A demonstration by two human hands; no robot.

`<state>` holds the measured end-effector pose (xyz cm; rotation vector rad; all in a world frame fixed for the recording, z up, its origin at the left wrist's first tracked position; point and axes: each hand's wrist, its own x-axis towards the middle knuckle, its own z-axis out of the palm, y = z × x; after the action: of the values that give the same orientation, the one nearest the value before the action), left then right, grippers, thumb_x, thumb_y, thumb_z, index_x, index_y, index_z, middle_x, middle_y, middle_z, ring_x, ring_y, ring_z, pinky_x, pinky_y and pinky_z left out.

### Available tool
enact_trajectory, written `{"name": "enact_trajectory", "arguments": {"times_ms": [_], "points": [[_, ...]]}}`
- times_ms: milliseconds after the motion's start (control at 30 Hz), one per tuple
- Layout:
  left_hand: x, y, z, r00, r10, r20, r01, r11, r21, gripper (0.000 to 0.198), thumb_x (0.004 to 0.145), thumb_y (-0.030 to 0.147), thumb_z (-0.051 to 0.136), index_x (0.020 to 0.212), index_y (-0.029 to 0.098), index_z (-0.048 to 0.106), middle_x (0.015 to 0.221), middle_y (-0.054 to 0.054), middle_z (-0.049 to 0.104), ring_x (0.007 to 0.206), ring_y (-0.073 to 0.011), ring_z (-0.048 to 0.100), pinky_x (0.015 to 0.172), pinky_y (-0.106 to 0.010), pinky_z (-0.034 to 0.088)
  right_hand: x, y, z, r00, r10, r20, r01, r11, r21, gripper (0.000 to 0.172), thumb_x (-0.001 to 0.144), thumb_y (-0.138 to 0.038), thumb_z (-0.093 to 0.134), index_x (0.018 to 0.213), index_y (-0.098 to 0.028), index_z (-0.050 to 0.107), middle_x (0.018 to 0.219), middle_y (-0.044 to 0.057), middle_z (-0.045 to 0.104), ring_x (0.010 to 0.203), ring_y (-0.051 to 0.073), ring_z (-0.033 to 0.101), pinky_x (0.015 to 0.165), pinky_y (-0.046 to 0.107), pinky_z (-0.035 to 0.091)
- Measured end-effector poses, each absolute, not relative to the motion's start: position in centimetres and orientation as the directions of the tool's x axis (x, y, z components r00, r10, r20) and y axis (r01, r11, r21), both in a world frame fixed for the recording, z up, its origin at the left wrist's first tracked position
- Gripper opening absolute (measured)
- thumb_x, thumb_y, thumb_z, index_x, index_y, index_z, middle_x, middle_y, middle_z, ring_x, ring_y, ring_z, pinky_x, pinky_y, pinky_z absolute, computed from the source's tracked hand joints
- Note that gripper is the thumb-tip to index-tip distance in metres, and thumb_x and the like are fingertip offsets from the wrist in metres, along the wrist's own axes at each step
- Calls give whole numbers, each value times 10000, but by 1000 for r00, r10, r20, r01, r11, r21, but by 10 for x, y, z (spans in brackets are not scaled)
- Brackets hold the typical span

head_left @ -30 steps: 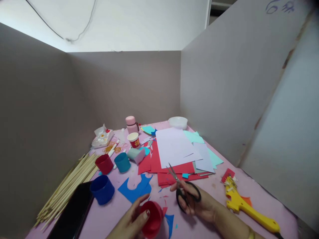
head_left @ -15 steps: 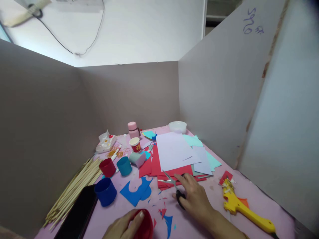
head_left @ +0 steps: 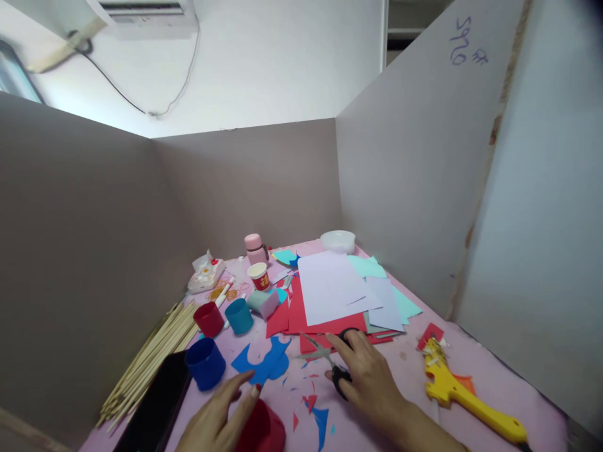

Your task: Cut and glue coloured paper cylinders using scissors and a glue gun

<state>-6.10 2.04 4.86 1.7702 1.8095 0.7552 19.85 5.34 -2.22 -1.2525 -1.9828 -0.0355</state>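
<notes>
My right hand (head_left: pixel 370 376) grips black-handled scissors (head_left: pixel 325 353), their metal blades spread apart and pointing left over the front edge of the red paper. At the bottom of the view my left hand (head_left: pixel 214 414) has its thumb and index finger apart. Its thumb lies against a red paper cylinder (head_left: pixel 264 430), and a small dark red bit shows at the thumb tip. Just beyond those fingertips are cut blue paper pieces (head_left: pixel 271 361). Small red and blue scraps (head_left: pixel 321 422) are scattered between the hands.
Left stand a blue cylinder (head_left: pixel 205 364), a red one (head_left: pixel 208 319) and a teal one (head_left: pixel 239 316), near a black phone-like slab (head_left: pixel 157 402) and wooden sticks (head_left: pixel 151 361). Stacked paper (head_left: pixel 330 289) lies ahead. A yellow glue gun (head_left: pixel 464 395) lies right. Grey partitions surround the table.
My left thumb has come out of the red cylinder's opening, and the fingers have spread forward. The cylinder has turned to show its outside. The scissor blades are wider apart; the view tilted up slightly.
</notes>
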Motion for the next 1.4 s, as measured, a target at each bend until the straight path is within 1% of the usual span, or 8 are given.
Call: {"name": "enact_trajectory", "arguments": {"times_ms": [200,433,667,800,933,1100,1300,1400], "points": [[-15,29,67,147,955,258,744,-278,608,291,786,417,592,1002,244,683,1137,-104,689,1123,-329,563,994,-463,382,198,48,-23,-258,711,655,770,560,-305,531,768,-85,555,1286,-166,468,1023,120,537,917,285,527,752,422,505],[18,43,73,247,952,182,650,-302,697,209,812,320,551,756,209,719,814,-62,752,820,-273,664,775,-361,473,199,49,-20,-276,648,710,761,599,-251,525,771,-77,529,1281,-179,456,1023,121,517,913,290,523,741,435,506],[10,50,71,245,966,81,551,-207,808,265,830,321,493,756,148,680,823,-76,774,805,-228,696,732,-291,523,202,49,-23,-275,616,738,752,616,-233,487,788,-71,504,1258,-199,486,1042,125,532,916,287,535,766,438,498],[-3,58,73,178,983,46,618,-148,772,361,845,335,455,1011,115,689,897,-106,784,858,-242,706,760,-315,516,204,52,-26,-206,627,751,723,615,-315,428,803,-106,510,1224,-184,508,1031,123,520,936,293,529,772,435,495],[-23,63,76,98,994,52,741,-108,663,339,816,375,495,856,154,749,851,-112,784,866,-300,699,821,-379,475,206,54,-30,-169,663,730,684,612,-397,389,830,-159,530,1219,-159,507,1029,128,505,957,300,521,769,432,493],[-46,56,80,128,991,41,800,-128,586,308,801,298,519,991,172,726,1233,-145,663,1166,-319,561,1002,-406,348,207,54,-32,-157,734,661,651,581,-490,402,830,-167,532,1231,-161,502,1028,127,506,964,304,521,773,437,484],[-63,31,83,307,937,-166,717,-113,688,402,769,247,564,1164,238,638,1207,-67,686,1016,-217,653,804,-286,509,205,52,-33,-147,817,558,575,530,-624,394,825,-196,534,1219,-191,526,1034,115,517,965,288,532,797,421,471],[-62,26,82,312,931,-190,715,-99,692,318,728,179,561,997,234,721,1054,-44,743,923,-219,669,752,-282,501,203,51,-33,-147,839,524,554,509,-659,389,823,-221,542,1211,-200,537,1044,112,528,966,285,539,802,415,468]]}}
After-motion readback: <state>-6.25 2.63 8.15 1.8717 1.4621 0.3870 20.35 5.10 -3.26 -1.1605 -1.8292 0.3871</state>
